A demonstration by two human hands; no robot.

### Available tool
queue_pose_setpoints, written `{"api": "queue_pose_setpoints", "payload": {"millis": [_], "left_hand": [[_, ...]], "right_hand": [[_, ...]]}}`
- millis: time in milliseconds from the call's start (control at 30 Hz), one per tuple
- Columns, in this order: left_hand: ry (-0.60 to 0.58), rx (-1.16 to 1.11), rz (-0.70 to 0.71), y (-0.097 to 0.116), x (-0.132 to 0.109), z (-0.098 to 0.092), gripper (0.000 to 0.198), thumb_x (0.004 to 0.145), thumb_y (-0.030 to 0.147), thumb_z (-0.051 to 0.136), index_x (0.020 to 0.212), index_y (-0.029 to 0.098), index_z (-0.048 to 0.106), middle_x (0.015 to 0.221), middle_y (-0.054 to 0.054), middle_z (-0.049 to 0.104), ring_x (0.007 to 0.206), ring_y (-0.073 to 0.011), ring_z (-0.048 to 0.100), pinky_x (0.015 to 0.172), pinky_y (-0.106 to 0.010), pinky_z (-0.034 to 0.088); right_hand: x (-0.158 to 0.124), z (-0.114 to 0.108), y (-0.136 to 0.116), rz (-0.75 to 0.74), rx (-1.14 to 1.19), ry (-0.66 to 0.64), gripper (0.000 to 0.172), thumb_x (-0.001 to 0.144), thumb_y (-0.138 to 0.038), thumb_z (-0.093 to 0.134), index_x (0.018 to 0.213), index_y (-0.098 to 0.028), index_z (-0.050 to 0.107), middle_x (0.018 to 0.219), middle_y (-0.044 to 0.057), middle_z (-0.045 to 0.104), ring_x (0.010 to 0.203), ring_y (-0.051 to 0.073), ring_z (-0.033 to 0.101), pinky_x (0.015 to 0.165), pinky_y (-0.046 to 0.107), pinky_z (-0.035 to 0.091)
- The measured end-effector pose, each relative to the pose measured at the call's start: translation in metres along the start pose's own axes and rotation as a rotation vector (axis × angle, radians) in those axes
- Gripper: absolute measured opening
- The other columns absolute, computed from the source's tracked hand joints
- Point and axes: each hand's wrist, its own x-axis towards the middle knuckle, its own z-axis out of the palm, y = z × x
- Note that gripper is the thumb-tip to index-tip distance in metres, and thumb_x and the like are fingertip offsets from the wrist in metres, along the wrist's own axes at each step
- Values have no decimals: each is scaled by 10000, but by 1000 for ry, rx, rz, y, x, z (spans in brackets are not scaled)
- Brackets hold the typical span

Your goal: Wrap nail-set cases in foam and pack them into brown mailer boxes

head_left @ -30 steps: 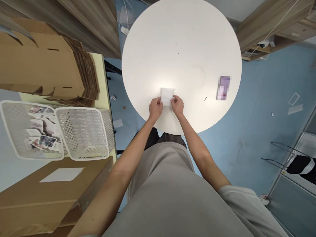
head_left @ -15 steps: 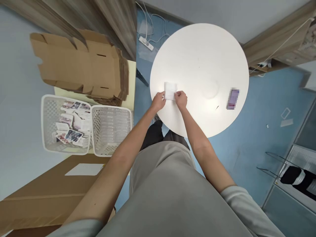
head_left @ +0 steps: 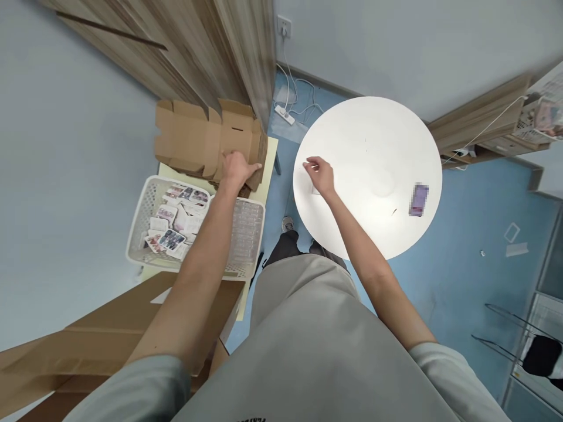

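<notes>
My left hand (head_left: 237,170) rests on the top flattened cardboard box (head_left: 202,138) of a stack, its thumb spread away from the fingers and nothing in its grasp. Over the left part of the round white table (head_left: 373,135) is my right hand (head_left: 321,174), fingers loosely bent and apart, holding nothing that shows. Only the pale edge of a small flat white packet (head_left: 315,190) shows below that hand; the rest is hidden behind the hand and wrist.
Near my left forearm stand a white basket (head_left: 136,237) of printed cards and another basket (head_left: 263,228) of clear plastic cases. A big cardboard box (head_left: 101,334) is at lower left. A blurred purple item (head_left: 419,199) lies on the table's right side. Cables and a power strip (head_left: 284,115) are on the floor.
My left hand has left the white packet on the table and moved left onto the cardboard stack. My right hand has let go of the packet and stays above it. The view has shifted left.
</notes>
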Motion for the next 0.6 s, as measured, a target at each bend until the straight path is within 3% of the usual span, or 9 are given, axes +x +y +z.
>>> {"api": "queue_pose_setpoints", "payload": {"millis": [67,133,267,367,467,600], "left_hand": [[-139,145,-193,3,2,-8,800,837,656,904,1354,75,716,1429,-301,726,1388,-486,670,1197,-588,559],[-210,233,-269,9,4,-12,773,832,641,904,1340,81,744,1442,-303,728,1377,-482,679,1182,-557,567],[-248,261,-233,9,11,-19,616,862,564,876,1275,114,795,1303,-223,809,1294,-386,729,1125,-426,579],[-277,226,-191,0,17,-28,383,929,431,789,1190,155,843,1179,-138,854,1169,-293,769,1054,-336,578],[-265,195,-171,-7,18,-36,312,946,343,715,1121,140,874,1119,-126,868,1074,-276,786,994,-326,585],[-261,217,-154,-7,14,-32,299,911,306,702,1073,132,883,1074,-145,867,1026,-299,789,958,-346,588]], "right_hand": [[-1,18,-29,-90,13,-102,414,1083,-513,659,1259,-165,799,1169,115,853,1040,248,781,1046,392,608],[-4,34,-50,-139,-2,-197,401,1086,-487,673,1275,-161,808,1186,111,855,1067,250,789,1056,384,604],[-9,58,-75,-210,-119,-335,407,1101,-422,687,1396,-158,782,1419,150,798,1259,295,765,1178,443,556],[-11,77,-88,-321,-264,-413,433,1127,-260,607,1530,-126,693,1684,177,623,1489,325,629,1302,492,455],[-14,97,-104,-347,-424,-515,490,1122,-153,504,1596,-96,614,1811,154,468,1544,366,549,1278,544,487],[-20,117,-117,-221,-598,-640,537,1056,-40,479,1564,-112,639,1829,127,436,1582,378,510,1278,578,517]]}}
